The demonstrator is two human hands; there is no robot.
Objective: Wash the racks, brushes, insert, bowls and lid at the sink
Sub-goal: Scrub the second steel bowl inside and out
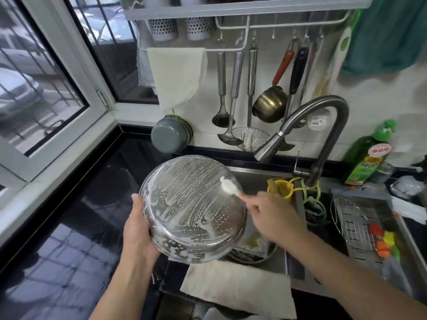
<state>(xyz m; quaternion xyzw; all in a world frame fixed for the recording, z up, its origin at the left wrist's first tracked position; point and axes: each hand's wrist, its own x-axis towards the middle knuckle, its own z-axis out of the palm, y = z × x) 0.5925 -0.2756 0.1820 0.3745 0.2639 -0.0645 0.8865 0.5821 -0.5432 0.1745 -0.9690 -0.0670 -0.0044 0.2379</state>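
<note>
— Where is the bowl, and how is it held?

— The round stainless-steel bowl (193, 210), streaked with white soap foam, is turned bottom-up and tilted over the near left corner of the steel sink (258, 181). The left hand (136, 229) cups its left rim from below, thumb on the outer wall, fingers hidden beneath; the forearm rises from the near edge.

— And the other hand?

— The right hand (275, 215) reaches in from the right, forearm slanting across the sink, wrist bent slightly down. Its fingers are curled round the handle of a small white-headed brush (227, 185), whose foamy head touches the bowl's upturned base near the far right edge.

— What lies around them?

— A curved grey metal tap (323, 125) arches over the far side of the sink. Right of it, a round wire rack (346, 218) rests on a perforated steel tray. A green dish-soap bottle (367, 158) stands on the far right of the black counter (69, 227). A beige cloth (238, 287) drapes over the sink's near edge.
</note>
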